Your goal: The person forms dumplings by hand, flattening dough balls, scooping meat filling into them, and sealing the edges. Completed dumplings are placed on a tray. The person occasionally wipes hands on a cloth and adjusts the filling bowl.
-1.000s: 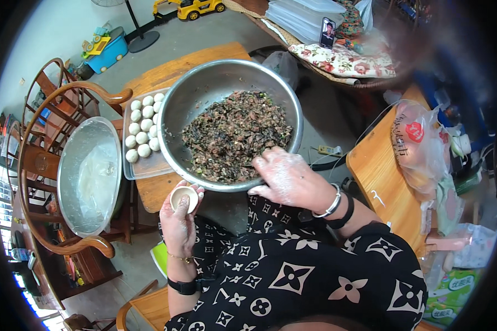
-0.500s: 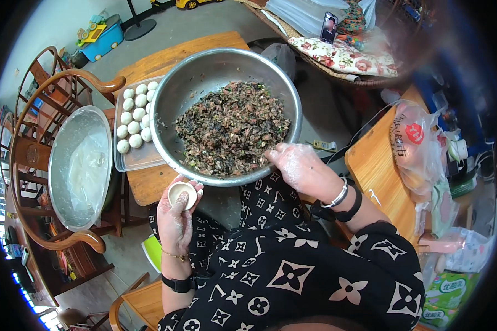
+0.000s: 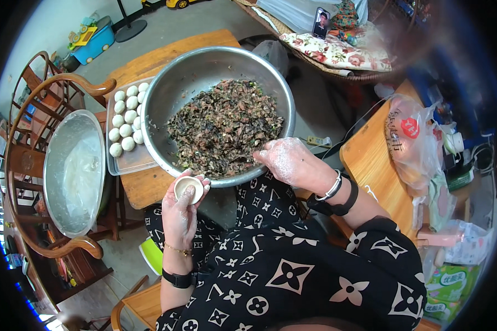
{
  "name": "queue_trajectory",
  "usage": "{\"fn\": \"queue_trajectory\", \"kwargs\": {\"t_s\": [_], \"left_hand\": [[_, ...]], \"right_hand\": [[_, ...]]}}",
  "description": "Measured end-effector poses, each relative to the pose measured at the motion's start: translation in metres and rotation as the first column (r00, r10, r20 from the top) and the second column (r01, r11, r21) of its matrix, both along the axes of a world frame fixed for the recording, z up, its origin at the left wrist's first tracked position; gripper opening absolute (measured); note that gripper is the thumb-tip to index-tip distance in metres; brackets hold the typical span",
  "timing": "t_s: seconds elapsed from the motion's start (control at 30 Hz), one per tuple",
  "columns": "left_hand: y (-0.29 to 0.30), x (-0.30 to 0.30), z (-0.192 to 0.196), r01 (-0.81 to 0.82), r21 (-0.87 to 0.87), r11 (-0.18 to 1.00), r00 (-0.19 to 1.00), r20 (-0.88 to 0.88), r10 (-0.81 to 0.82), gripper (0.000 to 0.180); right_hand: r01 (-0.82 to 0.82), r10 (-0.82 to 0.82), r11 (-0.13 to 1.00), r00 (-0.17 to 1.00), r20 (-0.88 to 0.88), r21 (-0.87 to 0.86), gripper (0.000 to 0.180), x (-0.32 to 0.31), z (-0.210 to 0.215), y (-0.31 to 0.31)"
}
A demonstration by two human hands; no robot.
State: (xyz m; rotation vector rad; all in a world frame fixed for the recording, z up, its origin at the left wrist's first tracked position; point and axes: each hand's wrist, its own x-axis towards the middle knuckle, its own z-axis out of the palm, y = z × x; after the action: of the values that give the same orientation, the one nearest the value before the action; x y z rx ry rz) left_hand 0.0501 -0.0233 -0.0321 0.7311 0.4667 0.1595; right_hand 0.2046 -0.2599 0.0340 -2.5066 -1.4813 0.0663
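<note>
My left hand (image 3: 182,212) holds a small cup-shaped dough wrapper (image 3: 188,191), its thumb inside the hollow and its fingers round the outside. It is just in front of the near rim of a large steel bowl (image 3: 159,83). A heap of dark chopped filling (image 3: 226,124), flecked with green, lies in the bowl. At the bowl's near right side my right hand (image 3: 292,161), dusted with flour, reaches over the rim. Its fingers are pinched together at the edge of the filling. Round white dough balls (image 3: 131,102) sit in rows in a clear plastic tray (image 3: 141,164) left of the bowl.
The bowl and tray rest on a wooden table (image 3: 149,190). A metal basin (image 3: 96,182) with a plastic bag in it is at the left, by a wooden chair (image 3: 25,151). Another wooden surface (image 3: 370,165) at the right carries plastic bags. A phone (image 3: 321,23) stands beyond the bowl.
The whole view has shifted slightly, so the bowl and tray appear a little farther left. My right hand's fingers have drawn together at the filling's edge. My left hand still holds the dough wrapper.
</note>
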Motion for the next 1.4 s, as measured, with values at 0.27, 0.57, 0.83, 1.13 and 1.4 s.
{"fn": "queue_trajectory", "kwargs": {"t_s": [0.27,0.57,0.83,1.13,1.4], "left_hand": [[0.000,0.002,-0.002,-0.001,0.024,1.000,1.000,-0.006,0.001,0.037],[-0.001,0.003,-0.003,-0.007,0.045,0.999,1.000,0.000,0.007,0.036],[0.000,0.003,-0.008,0.003,0.054,0.999,1.000,0.009,-0.004,0.035],[0.000,0.004,-0.005,0.001,0.043,0.999,1.000,0.016,-0.001,0.035],[0.009,-0.004,0.000,-0.053,-0.045,0.998,0.994,0.094,0.057,0.040]], "right_hand": [[0.021,-0.024,0.999,0.996,-0.088,-0.028,0.013,0.010,0.030,-0.008],[0.047,-0.059,0.996,0.985,-0.162,-0.075,0.007,0.005,0.019,-0.002],[0.000,-0.041,0.993,0.935,-0.351,-0.116,0.013,0.012,0.020,0.014],[0.055,-0.072,0.997,0.835,-0.545,-0.048,0.022,0.017,0.002,0.024],[0.244,-0.115,0.968,0.651,-0.751,0.064,0.023,0.021,-0.020,0.025]]}}
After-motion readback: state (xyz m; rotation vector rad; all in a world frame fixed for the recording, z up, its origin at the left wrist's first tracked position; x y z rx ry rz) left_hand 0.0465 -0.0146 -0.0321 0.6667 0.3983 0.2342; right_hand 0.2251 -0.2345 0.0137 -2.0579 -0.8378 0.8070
